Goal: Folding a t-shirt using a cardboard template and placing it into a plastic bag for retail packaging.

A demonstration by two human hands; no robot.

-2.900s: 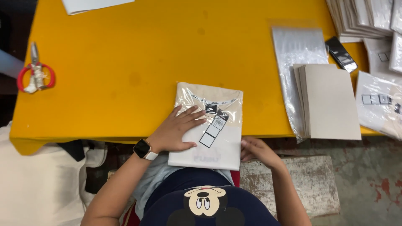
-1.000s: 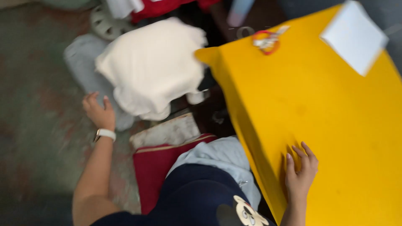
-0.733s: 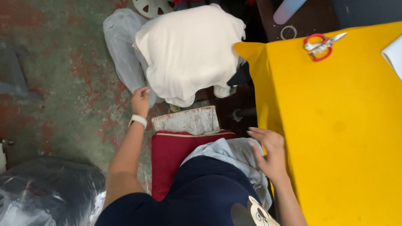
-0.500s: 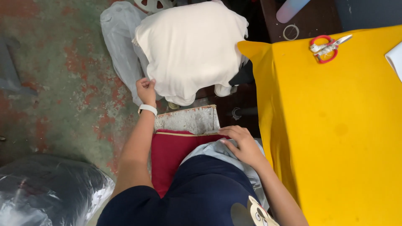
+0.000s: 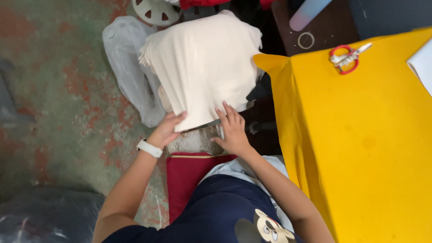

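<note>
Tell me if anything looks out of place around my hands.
Nothing looks damaged or spilled. The cream fabric stack that both hands touch sits low beside the yellow table, in a clear plastic bag that sags onto the floor.

Worn green-and-red concrete floor (image 5: 58, 99) (patchy), yellow-covered table (image 5: 378, 148) at right.

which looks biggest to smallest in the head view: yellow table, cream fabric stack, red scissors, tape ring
1. yellow table
2. cream fabric stack, with the left hand and right hand on its near edge
3. red scissors
4. tape ring, only slightly smaller than the scissors' handles
</note>
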